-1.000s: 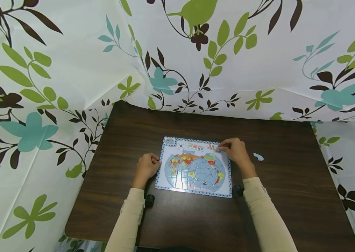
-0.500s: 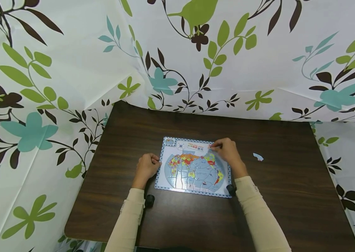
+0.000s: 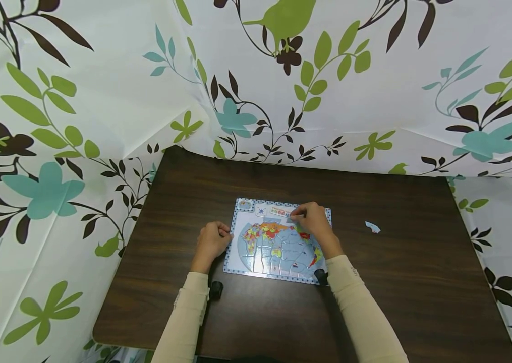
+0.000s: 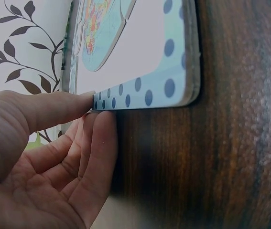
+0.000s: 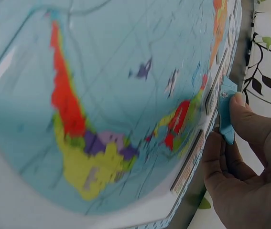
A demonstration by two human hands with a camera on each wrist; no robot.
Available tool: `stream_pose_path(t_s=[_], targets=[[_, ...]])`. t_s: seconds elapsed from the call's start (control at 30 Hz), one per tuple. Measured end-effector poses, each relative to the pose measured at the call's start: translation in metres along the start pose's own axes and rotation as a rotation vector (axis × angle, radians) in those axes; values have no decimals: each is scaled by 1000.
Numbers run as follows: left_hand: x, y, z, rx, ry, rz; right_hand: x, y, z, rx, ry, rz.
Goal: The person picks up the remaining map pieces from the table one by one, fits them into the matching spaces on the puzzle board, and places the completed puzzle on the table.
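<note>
A world map jigsaw puzzle (image 3: 278, 247) with a blue dotted border lies on the table. At its left edge my left hand (image 3: 212, 241) pinches the border: in the left wrist view the thumb (image 4: 63, 106) lies over the rim and the curled fingers (image 4: 102, 143) are at its side. My right hand (image 3: 317, 224) is over the top right part of the map. Between its thumb and fingers it pinches a light blue puzzle piece (image 5: 227, 112), held up off the board in the right wrist view. Another puzzle piece (image 3: 373, 227) lies on the table to the right.
The dark wooden table (image 3: 419, 282) extends around the puzzle on all sides. A white curtain with printed leaves (image 3: 256, 126) hangs behind it and along both sides. A small black device (image 3: 216, 291) is at the left wrist, and another black device (image 3: 321, 276) is at the right.
My right hand has moved left across the puzzle's top with the puzzle piece, from the upper right corner toward the title label. The left hand has stayed at the left edge.
</note>
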State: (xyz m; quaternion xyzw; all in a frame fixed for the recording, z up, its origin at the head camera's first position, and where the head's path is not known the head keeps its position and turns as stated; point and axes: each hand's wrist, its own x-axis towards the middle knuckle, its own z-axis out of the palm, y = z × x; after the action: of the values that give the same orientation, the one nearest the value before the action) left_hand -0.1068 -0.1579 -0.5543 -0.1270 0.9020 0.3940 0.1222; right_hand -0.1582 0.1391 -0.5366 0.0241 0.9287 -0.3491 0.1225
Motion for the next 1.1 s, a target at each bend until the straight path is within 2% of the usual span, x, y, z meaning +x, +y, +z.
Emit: stream_pose_path(t_s=[0.33,0.57,0.83,1.1], targets=[[0,0,-1,-1,-1,-15,1,-8,12,19,-5,-21],[0,1,0,1,1,-18,2,-10,19,-1,-5,16],[-1,1,0,-7,1,-8,3,-7,23,-47,21,17],[-1,2,0,-9,-2,-16,2,-6,26,-31,56,-8]])
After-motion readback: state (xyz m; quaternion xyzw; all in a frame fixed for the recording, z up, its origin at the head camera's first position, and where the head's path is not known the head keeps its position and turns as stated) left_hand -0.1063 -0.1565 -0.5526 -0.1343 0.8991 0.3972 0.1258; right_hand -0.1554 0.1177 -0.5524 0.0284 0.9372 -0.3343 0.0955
